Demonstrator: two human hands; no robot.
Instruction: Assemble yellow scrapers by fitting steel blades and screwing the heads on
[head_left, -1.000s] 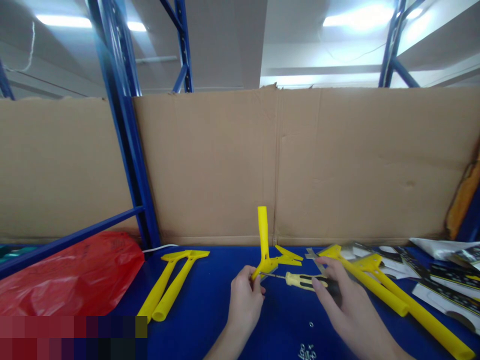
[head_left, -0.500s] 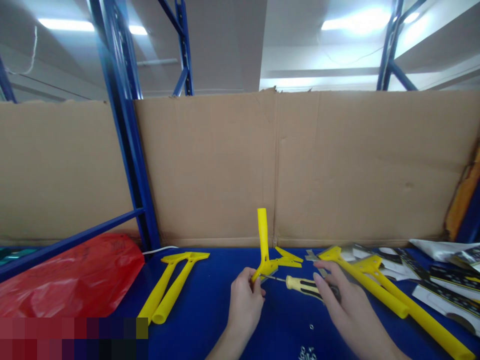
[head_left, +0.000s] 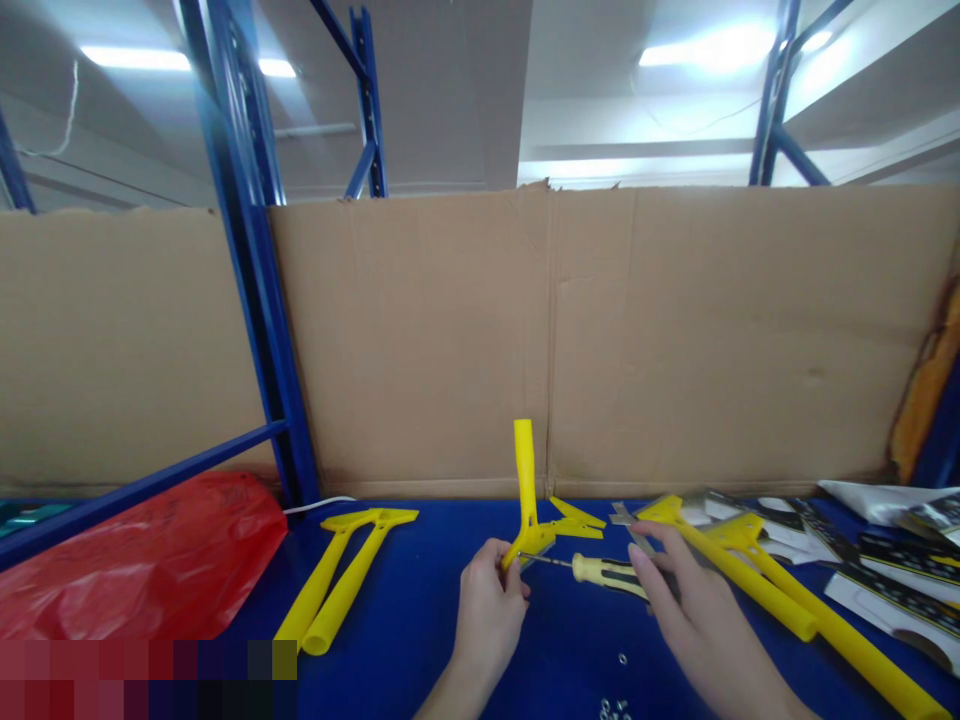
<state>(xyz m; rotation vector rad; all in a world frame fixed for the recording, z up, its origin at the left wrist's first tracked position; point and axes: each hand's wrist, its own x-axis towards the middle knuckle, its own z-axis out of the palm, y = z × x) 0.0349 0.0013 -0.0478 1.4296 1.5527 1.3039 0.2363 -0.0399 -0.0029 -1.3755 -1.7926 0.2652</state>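
Observation:
My left hand pinches the head of a yellow plastic scraper, whose hollow handle points up. My right hand is closed around the end of a cream-and-black screwdriver. Its thin shaft reaches left, and the tip meets the scraper head beside my left fingers; the exact contact is too small to make out. Just behind the head, flat yellow plastic pieces lie on the table. Small metal nuts or screws rest near the front edge, with a single nut apart from them.
Two yellow scrapers lie at left, beside a red plastic bag. More yellow scrapers lie under and beyond my right hand. Printed black-and-white cards are piled at right. Cardboard and a blue rack post stand behind.
The screwdriver handle has turned slightly and my right fingers have shifted around it. My left hand and the scraper stay nearly in place. The camera has tilted a little.

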